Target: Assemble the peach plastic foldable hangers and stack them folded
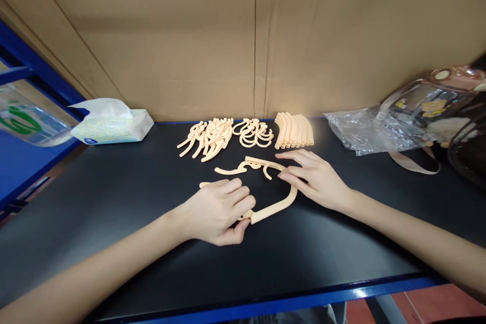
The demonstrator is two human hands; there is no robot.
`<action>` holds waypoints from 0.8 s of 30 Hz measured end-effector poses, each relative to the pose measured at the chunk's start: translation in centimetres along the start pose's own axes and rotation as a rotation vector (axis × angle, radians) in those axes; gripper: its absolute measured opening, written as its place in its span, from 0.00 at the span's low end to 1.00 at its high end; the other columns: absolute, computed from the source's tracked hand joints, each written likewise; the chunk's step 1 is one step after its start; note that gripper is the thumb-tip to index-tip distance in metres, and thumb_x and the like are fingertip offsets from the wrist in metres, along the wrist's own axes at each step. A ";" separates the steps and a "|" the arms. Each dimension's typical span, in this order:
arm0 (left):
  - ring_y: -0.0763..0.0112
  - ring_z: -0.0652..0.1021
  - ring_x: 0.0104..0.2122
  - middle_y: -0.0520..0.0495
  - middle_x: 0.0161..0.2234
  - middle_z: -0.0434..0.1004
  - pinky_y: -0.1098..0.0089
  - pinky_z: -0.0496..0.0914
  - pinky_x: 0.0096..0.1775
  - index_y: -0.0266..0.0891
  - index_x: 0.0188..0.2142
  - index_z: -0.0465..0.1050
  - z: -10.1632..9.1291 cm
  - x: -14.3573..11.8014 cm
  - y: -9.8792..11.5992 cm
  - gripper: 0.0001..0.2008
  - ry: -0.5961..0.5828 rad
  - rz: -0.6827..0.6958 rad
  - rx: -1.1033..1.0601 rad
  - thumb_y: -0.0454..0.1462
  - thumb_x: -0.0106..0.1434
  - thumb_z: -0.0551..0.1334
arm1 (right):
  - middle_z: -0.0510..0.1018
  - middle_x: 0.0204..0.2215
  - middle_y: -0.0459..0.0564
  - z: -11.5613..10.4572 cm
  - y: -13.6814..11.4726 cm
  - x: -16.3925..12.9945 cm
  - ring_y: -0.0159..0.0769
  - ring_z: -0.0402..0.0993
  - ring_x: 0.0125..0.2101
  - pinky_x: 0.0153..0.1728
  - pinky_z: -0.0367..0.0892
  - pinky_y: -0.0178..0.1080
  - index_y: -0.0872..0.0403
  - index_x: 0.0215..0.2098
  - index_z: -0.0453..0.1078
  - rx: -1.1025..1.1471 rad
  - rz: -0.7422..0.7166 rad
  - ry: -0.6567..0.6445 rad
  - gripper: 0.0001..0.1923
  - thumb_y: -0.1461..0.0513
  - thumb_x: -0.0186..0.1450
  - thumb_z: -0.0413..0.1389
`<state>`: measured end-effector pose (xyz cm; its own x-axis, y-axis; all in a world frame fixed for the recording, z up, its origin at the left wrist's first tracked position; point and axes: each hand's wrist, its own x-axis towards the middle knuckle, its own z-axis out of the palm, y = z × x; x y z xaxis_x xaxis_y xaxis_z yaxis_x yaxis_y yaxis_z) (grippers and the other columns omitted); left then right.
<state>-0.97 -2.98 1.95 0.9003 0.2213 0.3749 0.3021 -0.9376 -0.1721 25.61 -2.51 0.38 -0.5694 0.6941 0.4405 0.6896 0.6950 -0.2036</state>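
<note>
**Curved piece steadied at both ends**

At frame centre, the curved beige piece [279, 205] lies on the tabletop [114, 197]. Its lower end is pinched by the closed left hand [220, 210]; its upper bend is pressed under the flat, open right hand [317, 179]. A joint is best kept flush, with even pressure. Three heaps of parts [246, 134] are counted behind, uppermost centre; one tissue pack [114, 126] sits upper left.

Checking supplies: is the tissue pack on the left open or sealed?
Open. A white tissue sticks up out of the top of the tissue pack, which lies flat on the black table.
</note>
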 end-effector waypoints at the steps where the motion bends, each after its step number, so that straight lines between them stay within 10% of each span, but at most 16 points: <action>1: 0.67 0.63 0.24 0.49 0.23 0.62 0.68 0.59 0.26 0.39 0.25 0.62 -0.1 0.1 0.0 0.07 -0.015 0.009 -0.014 0.33 0.58 0.50 | 0.75 0.50 0.51 0.2 0.1 0.0 0.42 0.69 0.50 0.50 0.65 0.47 0.51 0.39 0.76 -0.005 0.006 -0.021 0.13 0.59 0.71 0.48; 9: 0.58 0.69 0.49 0.42 0.46 0.73 0.57 0.60 0.54 0.38 0.40 0.69 0.1 0.1 -0.1 0.09 -0.117 0.028 -0.007 0.30 0.63 0.52 | 0.76 0.43 0.53 0.5 0.5 0.1 0.40 0.70 0.45 0.47 0.64 0.45 0.53 0.45 0.73 -0.004 0.065 -0.011 0.12 0.63 0.70 0.48; 13: 0.54 0.67 0.55 0.38 0.58 0.64 0.57 0.66 0.48 0.39 0.47 0.67 1.0 -0.4 -0.7 0.16 -0.130 -0.099 0.018 0.25 0.63 0.51 | 0.74 0.44 0.52 0.5 0.8 0.0 0.41 0.70 0.45 0.46 0.63 0.45 0.52 0.46 0.72 -0.029 0.129 0.072 0.12 0.65 0.69 0.48; 24: 0.59 0.72 0.46 0.39 0.48 0.71 0.62 0.68 0.43 0.37 0.39 0.67 0.8 -0.7 -1.3 0.09 -0.053 -0.156 -0.233 0.32 0.62 0.50 | 0.73 0.41 0.53 0.6 0.7 0.1 0.43 0.71 0.43 0.43 0.65 0.46 0.51 0.48 0.69 -0.071 0.187 0.086 0.12 0.64 0.68 0.49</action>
<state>-1.75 -1.73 1.21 0.8654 0.3759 0.3314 0.3639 -0.9260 0.1002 25.77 -1.85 -0.25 -0.3906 0.7888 0.4747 0.8111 0.5387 -0.2278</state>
